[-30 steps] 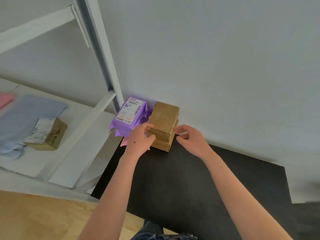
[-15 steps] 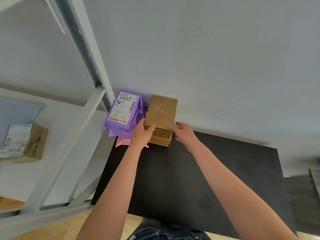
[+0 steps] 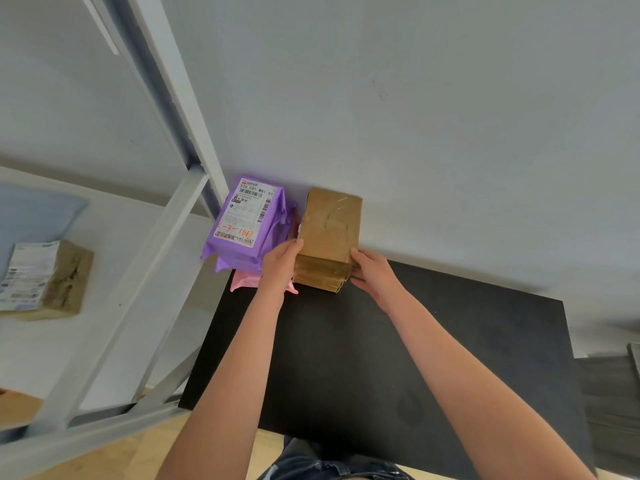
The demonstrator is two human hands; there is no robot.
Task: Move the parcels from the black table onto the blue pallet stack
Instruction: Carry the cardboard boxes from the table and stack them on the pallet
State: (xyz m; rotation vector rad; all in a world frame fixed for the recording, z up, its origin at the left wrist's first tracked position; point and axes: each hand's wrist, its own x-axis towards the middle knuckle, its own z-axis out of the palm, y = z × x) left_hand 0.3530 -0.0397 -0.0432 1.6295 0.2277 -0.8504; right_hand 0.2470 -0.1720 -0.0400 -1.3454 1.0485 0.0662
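Observation:
A stack of brown taped cardboard parcels [image 3: 329,226] stands at the far left corner of the black table [image 3: 381,358], against the wall. My left hand [image 3: 280,265] presses its left side and my right hand [image 3: 372,268] presses its right side, so both grip the stack. Beside it on the left lie purple mailer parcels [image 3: 246,220] with a white label, on top of a pink mailer [image 3: 247,282]. The blue pallet stack is out of view.
A white metal shelf rack [image 3: 152,258] stands left of the table, holding a brown box with a label [image 3: 45,278] and a blue bag [image 3: 34,213]. A grey wall runs behind the table. Wooden floor shows below, dark boards [image 3: 613,400] at right.
My head has tipped and the view has shifted left and down. Both hands have closed in from the stack's front onto its two sides. The parcels have not moved.

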